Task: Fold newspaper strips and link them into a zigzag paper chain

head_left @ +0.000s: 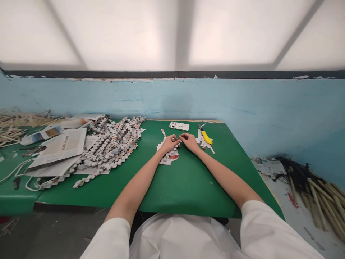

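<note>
Fingertips pinched together, my left hand (pixel 169 143) and my right hand (pixel 189 141) meet over the green table. Whatever lies between the fingertips is too small to make out. Below and beside my left hand is a small heap of printed paper strips (pixel 170 157), partly covered by the hand. To the right of my right hand, a knife with a yellow handle (pixel 207 137) rests on white paper scraps (pixel 209 146). A white phone (pixel 179 126) lies face down just beyond both hands.
Left on the green table (pixel 167 194) spreads a big pile of folded paper chains (pixel 113 145), with newspaper sheets (pixel 63 145), a white cable (pixel 18 167) and thin wooden sticks (pixel 12 135). A blue wall (pixel 167 99) stands behind. Bamboo poles (pixel 323 201) lie on the floor at right.
</note>
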### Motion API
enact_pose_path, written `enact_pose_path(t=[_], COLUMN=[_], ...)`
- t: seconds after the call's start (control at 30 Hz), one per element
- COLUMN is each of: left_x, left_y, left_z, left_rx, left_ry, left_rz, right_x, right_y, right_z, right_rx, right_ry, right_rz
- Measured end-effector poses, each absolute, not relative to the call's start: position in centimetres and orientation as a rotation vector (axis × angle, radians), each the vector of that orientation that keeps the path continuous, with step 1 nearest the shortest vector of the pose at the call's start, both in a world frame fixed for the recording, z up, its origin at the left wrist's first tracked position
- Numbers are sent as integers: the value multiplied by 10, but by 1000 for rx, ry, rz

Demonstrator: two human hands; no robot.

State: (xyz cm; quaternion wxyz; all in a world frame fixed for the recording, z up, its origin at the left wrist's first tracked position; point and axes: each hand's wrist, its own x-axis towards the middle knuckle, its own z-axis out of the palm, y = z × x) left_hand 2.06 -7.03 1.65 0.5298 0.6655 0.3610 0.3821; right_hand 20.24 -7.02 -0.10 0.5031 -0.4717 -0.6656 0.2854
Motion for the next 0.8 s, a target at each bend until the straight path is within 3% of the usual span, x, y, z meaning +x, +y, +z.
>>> enact_pose_path(t=[0.8], left_x=[16], left_y=[-74], left_z=[19], left_rx=[1704], left_ry=[890], left_rz=[837], right_x=[216], right_y=[-63], right_z=[-3], right_rx=[-1005], right_ry=[-1725], right_rz=[960])
